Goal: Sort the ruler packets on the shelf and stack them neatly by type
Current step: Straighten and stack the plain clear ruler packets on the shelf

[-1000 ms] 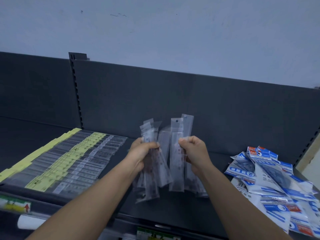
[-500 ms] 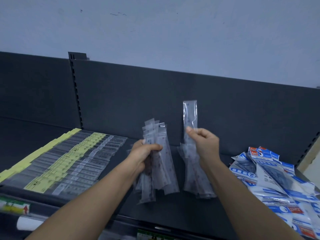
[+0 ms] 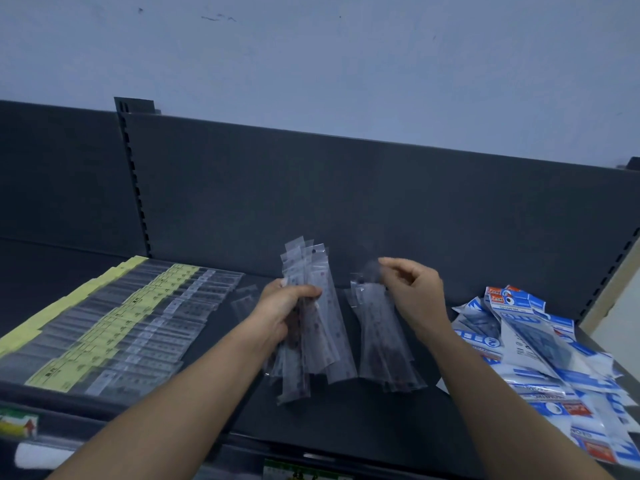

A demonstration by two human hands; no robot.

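Note:
My left hand (image 3: pixel 280 306) grips a fanned bundle of clear ruler packets (image 3: pixel 320 327), held upright above the dark shelf (image 3: pixel 346 420). To its right a small pile of the same clear packets (image 3: pixel 381 351) lies on the shelf. My right hand (image 3: pixel 415 296) hovers over the pile's far end. Its fingertips pinch the blurred top of one clear packet (image 3: pixel 369 271), which lies down onto the pile.
Neat rows of clear packets with yellow labels (image 3: pixel 114 323) cover the shelf's left part. A loose heap of blue-and-white packets (image 3: pixel 540 358) fills the right end. The dark back panel (image 3: pixel 346 202) rises behind. Price tags (image 3: pixel 20 424) sit on the front edge.
My right hand took one packet out of the bundle, raised it, then lowered it onto the pile on the shelf. My left hand kept its bundle nearly still.

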